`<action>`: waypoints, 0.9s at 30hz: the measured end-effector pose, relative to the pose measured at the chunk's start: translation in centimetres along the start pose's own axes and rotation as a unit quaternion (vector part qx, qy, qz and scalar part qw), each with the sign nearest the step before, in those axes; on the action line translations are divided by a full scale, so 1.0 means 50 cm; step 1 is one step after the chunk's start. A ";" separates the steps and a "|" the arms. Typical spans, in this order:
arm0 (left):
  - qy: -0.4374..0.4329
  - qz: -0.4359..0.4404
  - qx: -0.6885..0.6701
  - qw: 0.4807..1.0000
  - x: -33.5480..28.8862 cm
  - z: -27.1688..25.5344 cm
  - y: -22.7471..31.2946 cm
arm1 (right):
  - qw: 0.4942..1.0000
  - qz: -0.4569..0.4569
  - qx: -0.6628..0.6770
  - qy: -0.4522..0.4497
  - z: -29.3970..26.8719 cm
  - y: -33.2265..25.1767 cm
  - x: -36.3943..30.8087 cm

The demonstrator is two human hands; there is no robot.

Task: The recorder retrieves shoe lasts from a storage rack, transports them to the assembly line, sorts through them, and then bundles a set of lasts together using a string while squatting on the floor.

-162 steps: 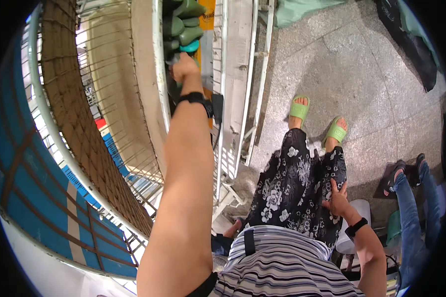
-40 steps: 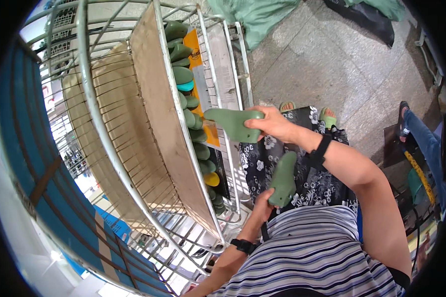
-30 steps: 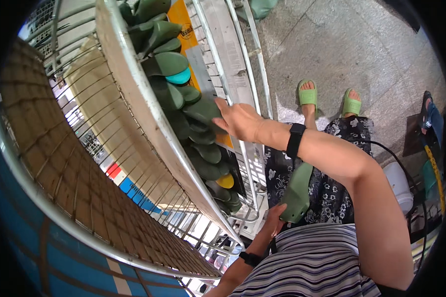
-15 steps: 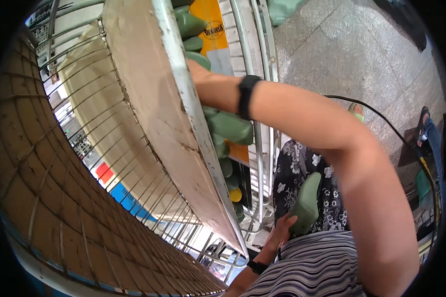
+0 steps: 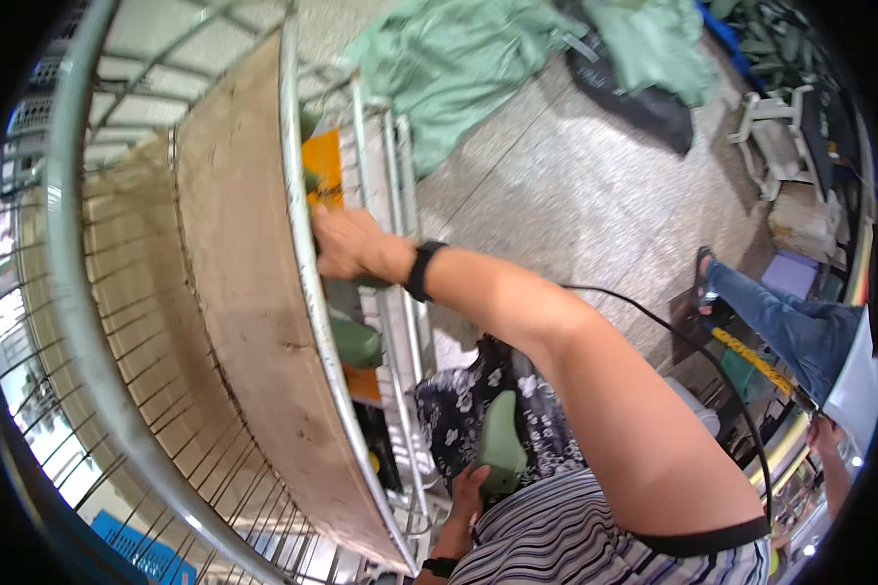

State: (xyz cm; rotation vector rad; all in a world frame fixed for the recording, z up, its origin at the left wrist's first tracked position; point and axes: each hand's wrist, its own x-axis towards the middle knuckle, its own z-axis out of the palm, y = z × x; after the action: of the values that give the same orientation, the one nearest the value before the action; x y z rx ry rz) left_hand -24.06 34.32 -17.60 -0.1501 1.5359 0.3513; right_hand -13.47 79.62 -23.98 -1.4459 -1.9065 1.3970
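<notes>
My left hand is closed around the heel end of a green shoe last, held upright in front of my lap. My right hand reaches across into the side of a wire rack trolley, its fingers curled downward. Their tips, and whatever they grip, are hidden. Another green shoe last lies on the trolley shelf below that hand. Part of a dark green piece shows under the right wrist. An orange printed sheet lies on the same shelf just beyond the hand.
A brown board and thick metal rails fill the left. Green cloth and a black bag lie on the floor ahead. A black cable crosses at right, near another person's jeans-clad leg.
The view has shifted, bringing more floor into sight. My right hand, mostly hidden behind the shelf edge before, now shows above it. The left hand keeps hold of the shoe last.
</notes>
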 end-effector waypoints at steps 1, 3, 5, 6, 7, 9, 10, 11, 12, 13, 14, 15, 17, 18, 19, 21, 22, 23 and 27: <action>-0.010 0.002 0.011 1.000 0.009 0.012 -0.002 | 0.998 0.053 0.045 -0.011 -0.073 0.004 -0.070; -0.067 0.006 0.035 0.997 0.033 0.053 0.000 | 0.984 0.122 0.114 0.058 -0.151 0.081 -0.217; -0.093 -0.009 0.078 0.992 0.016 0.094 0.037 | 0.961 0.138 0.233 0.044 -0.212 0.114 -0.368; -0.118 0.006 0.095 0.988 0.016 0.117 0.047 | 0.950 0.111 0.283 0.069 -0.254 0.119 -0.459; -0.121 0.002 0.113 0.986 0.013 0.136 0.054 | 0.936 0.148 0.306 0.090 -0.282 0.130 -0.544; -0.135 0.015 0.162 0.977 0.004 0.192 0.081 | 0.898 0.185 0.380 0.122 -0.349 0.136 -0.715; -0.152 0.026 0.157 0.975 -0.013 0.223 0.094 | 0.885 0.195 0.392 0.155 -0.365 0.148 -0.788; -0.170 0.036 0.151 0.973 -0.030 0.255 0.104 | 0.868 0.197 0.422 0.173 -0.388 0.150 -0.861; -0.202 0.036 0.169 0.964 -0.038 0.281 0.121 | 0.849 0.198 0.451 0.192 -0.412 0.147 -0.932; -0.217 0.050 0.184 0.957 -0.047 0.316 0.135 | 0.835 0.172 0.467 0.236 -0.430 0.136 -0.998; -0.206 0.058 0.191 0.958 -0.056 0.345 0.144 | 0.819 0.145 0.483 0.273 -0.442 0.120 -1.059; -0.192 0.064 0.193 0.960 -0.071 0.362 0.148 | 0.821 0.132 0.479 0.281 -0.454 0.089 -1.117; -0.192 0.085 0.197 0.958 -0.092 0.409 0.164 | 0.739 0.021 0.601 0.303 -0.473 0.028 -1.217; -0.234 0.085 0.206 0.946 -0.105 0.438 0.171 | 0.740 0.016 0.597 0.309 -0.479 0.011 -1.253; -0.275 0.083 0.214 0.934 -0.122 0.473 0.176 | 0.698 0.016 0.623 0.353 -0.483 -0.004 -1.285; -0.296 0.093 0.226 0.924 -0.149 0.534 0.170 | 0.652 0.012 0.643 0.402 -0.479 -0.009 -1.325; -0.294 0.091 0.253 0.917 -0.150 0.565 0.170 | 0.661 0.013 0.606 0.442 -0.471 0.009 -1.332; -0.291 0.088 0.281 0.910 -0.154 0.592 0.169 | 0.667 0.015 0.568 0.481 -0.460 0.016 -1.341; -0.314 0.041 0.381 0.869 -0.167 0.635 0.195 | 0.651 -0.019 0.543 0.530 -0.418 -0.041 -1.323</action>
State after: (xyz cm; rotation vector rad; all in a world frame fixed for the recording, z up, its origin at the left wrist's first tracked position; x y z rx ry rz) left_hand 3.01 52.34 -6.90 0.6051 0.9309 -0.1599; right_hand 28.14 31.74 4.11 -1.0507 -0.1819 0.8996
